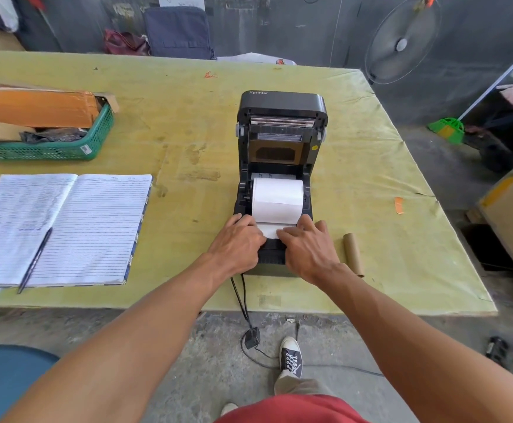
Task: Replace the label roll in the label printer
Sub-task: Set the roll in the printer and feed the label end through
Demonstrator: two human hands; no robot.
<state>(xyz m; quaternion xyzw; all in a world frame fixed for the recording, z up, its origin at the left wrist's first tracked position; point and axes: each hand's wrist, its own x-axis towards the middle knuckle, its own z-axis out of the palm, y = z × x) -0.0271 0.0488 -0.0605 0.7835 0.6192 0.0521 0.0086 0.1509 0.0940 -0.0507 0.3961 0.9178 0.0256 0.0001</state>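
Note:
A black label printer (281, 123) stands on the table with its lid tipped up and back. A full white label roll (277, 199) sits in its open bay. The loose end of the labels (269, 231) lies flat over the front of the printer. My left hand (237, 244) presses on the left side of that strip, fingers bent. My right hand (308, 247) presses on the right side, fingers spread. An empty brown cardboard core (353, 254) lies on the table just right of the printer.
An open lined notebook (62, 227) with a pen (34, 261) lies at the left. A green basket (50, 141) holding cardboard boxes stands at the back left. Black cables (243, 300) hang off the table's front edge. A fan (401, 41) stands behind the table.

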